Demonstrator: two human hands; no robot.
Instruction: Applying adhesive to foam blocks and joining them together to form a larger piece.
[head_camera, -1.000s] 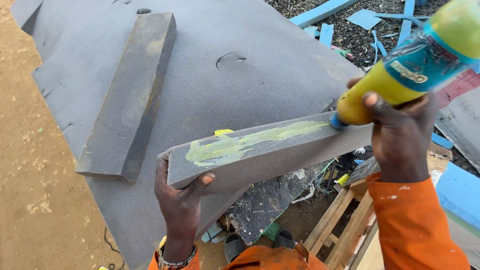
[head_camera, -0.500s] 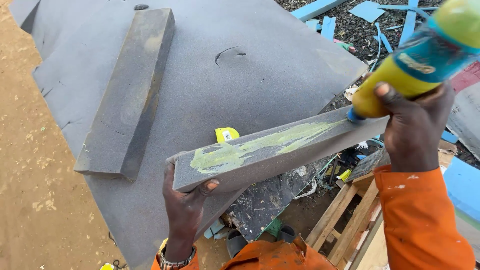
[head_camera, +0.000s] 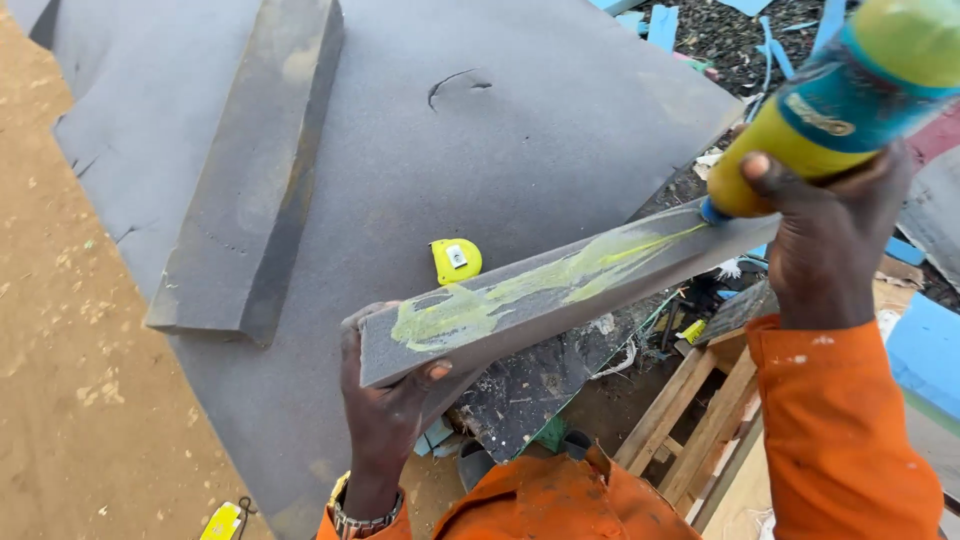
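Gripping the near end of a grey foam strip (head_camera: 560, 295) from below, the left hand (head_camera: 385, 400) holds it slanting up and away toward the right hand (head_camera: 825, 240), which is closed round a yellow glue bottle (head_camera: 830, 110), nozzle touching the strip's far end. Beyond the hands lie a tape measure (head_camera: 456, 260) and a large foam sheet (head_camera: 420, 160).

Glue bottle (head_camera: 830, 110) at 2 o'clock, tilted, nozzle down-left: yellow body w/ blue label band, greenish top end. No signs/screens.
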